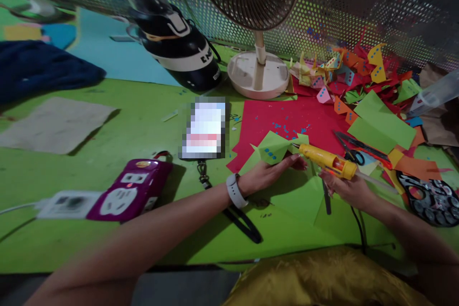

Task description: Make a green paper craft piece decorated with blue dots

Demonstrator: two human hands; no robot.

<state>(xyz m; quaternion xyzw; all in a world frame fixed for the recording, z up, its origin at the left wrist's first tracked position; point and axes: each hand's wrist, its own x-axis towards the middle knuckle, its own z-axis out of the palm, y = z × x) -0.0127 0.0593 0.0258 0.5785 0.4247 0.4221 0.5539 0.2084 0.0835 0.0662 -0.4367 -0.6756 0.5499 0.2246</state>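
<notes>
Left hand (pixel 267 175) is holding green paper (pixel 271 147); right hand (pixel 346 187) is gripping glue gun (pixel 319 155), nozzle (pixel 296 145) sitting at paper's edge.

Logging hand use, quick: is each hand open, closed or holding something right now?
Left hand: closed on folded green paper with blue dots.
Right hand: closed around a yellow glue gun.

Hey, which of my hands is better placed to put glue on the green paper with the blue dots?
Probably your right hand: it grips the yellow glue gun, with the nozzle pointing toward the dotted green paper. Your left hand holds that paper, so it seems better suited to steadying.
</notes>
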